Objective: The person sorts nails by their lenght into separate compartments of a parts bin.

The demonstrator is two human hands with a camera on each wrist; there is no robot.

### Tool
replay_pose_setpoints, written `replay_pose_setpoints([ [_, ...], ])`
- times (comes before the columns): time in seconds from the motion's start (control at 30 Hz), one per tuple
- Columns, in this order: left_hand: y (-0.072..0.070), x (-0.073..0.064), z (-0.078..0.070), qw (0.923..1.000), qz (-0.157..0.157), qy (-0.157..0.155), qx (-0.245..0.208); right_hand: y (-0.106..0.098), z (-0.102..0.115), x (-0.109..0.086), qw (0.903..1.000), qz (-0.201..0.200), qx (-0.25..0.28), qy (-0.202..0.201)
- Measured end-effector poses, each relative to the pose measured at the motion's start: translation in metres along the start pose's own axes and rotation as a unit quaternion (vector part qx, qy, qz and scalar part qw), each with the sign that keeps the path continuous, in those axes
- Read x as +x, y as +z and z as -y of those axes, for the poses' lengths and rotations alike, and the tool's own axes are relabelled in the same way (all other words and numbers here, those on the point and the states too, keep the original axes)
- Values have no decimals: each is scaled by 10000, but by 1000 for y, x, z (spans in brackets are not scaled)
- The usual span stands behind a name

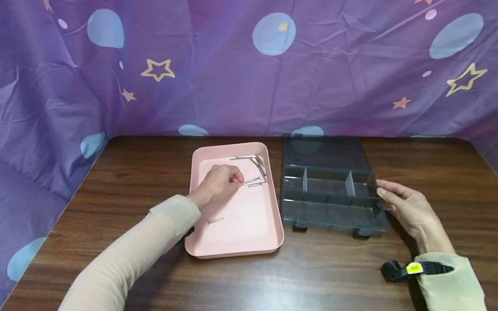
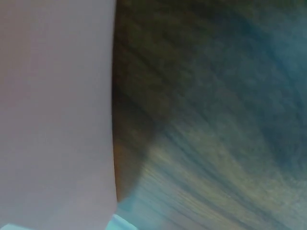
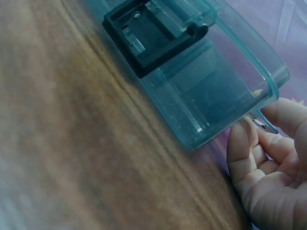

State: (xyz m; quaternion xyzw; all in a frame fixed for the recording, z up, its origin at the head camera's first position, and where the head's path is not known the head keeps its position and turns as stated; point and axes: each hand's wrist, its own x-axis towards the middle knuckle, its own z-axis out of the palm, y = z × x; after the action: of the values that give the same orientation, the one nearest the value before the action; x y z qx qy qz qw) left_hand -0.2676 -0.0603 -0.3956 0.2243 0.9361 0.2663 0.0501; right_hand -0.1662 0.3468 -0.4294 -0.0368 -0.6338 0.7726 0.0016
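**Left hand (image 1: pixel 220 182) among the nails (image 1: pixel 258 163), right hand (image 1: pixel 411 208) at the box (image 1: pixel 330 210)**

Closest to you, the two forearms enter from the near side of the table (image 1: pixel 331 290). Your left forearm goes obliquely across the near-left part; your right one rises more straight, with a black strap (image 1: pixel 435 267) on its sleeve.

Next come the near edge of the pink tray (image 1: pixel 238 254) and, to its right, the box's latches (image 1: pixel 299 225). The latches face you, probably so that the box can be opened from your side. Tray and box are side by side, which makes a short way between them.

One nail (image 1: pixel 215 221) lies alone toward the tray's near-left corner. At the box's right side, your right thumb and fingers are clamped on its edge, I think to steady it. The wrist is low, beside the box.

Farther, your left hand reaches over the tray's left edge, with bent fingers and fingertips together at the end of another nail (image 1: pixel 251 181). I cannot tell if they pinch it or only touch it. The other nails gather at the far-right corner, where the raised wall should stop them from rolling out.

Behind the compartments, the lid (image 1: pixel 325 154) is folded back toward the curtain (image 1: pixel 228 64), so access from above is free.
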Motion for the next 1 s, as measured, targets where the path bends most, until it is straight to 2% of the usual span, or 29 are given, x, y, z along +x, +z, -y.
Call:
replay_pose_setpoints([
  [0.47, 0, 5, -3, 9968, 307, 213, 700, 2, 2, 0, 10000, 8, 41, 24],
  [0.63, 0, 4, -2, 9958, 300, 222, 841, 2, 3, 0, 10000, 22, 66, 8],
  [1.0, -6, -1, -3, 9977, 432, -268, 440, 3, 6, 1, 9999, -48, 84, 101],
])
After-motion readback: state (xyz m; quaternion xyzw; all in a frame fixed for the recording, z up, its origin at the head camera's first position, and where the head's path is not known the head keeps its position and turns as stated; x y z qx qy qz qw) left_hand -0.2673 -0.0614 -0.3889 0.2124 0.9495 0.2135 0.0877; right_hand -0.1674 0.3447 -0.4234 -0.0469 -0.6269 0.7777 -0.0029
